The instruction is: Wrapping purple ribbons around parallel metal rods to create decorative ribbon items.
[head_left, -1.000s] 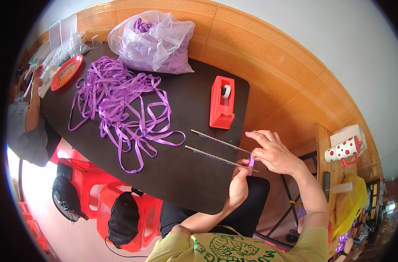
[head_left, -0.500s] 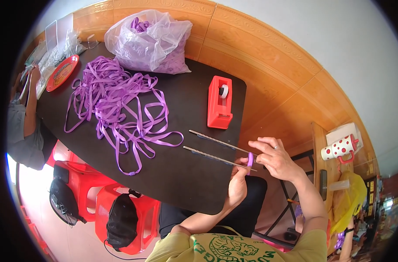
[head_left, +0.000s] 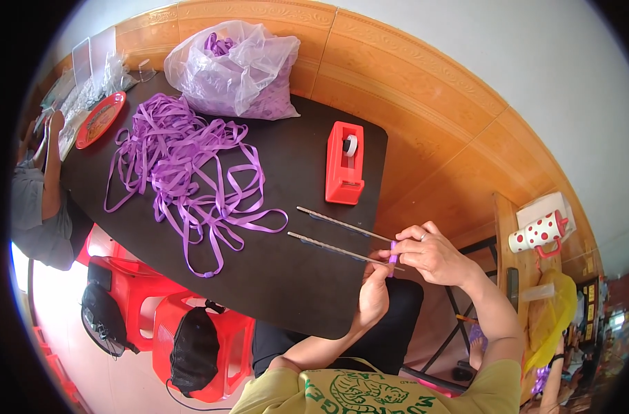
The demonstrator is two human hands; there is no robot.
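Observation:
Two thin grey metal rods, the upper rod (head_left: 343, 222) and the lower rod (head_left: 332, 247), lie side by side and stick out past the table's right edge. A short purple ribbon (head_left: 393, 259) spans both rods near their free ends. Below it, my left hand (head_left: 374, 293) is closed, thumb and fingers pinching the ribbon beside the lower rod. My right hand (head_left: 433, 254) comes from the right, fingers bent and closed on the ribbon by the upper rod. A ring is on one of its fingers. The fingers partly cover the ribbon and rod ends.
A heap of purple ribbon (head_left: 183, 165) covers the left of the black table (head_left: 287, 297). Behind stand a plastic bag (head_left: 249, 76) of ribbon and a red tape dispenser (head_left: 344, 169). Another person's arm (head_left: 52, 165) is at far left, near a red plate (head_left: 101, 121); red stools (head_left: 164, 331) stand below.
My right hand has moved slightly left and its spread fingers have closed onto the ribbon by the upper rod. My left hand keeps its pinch in nearly the same place.

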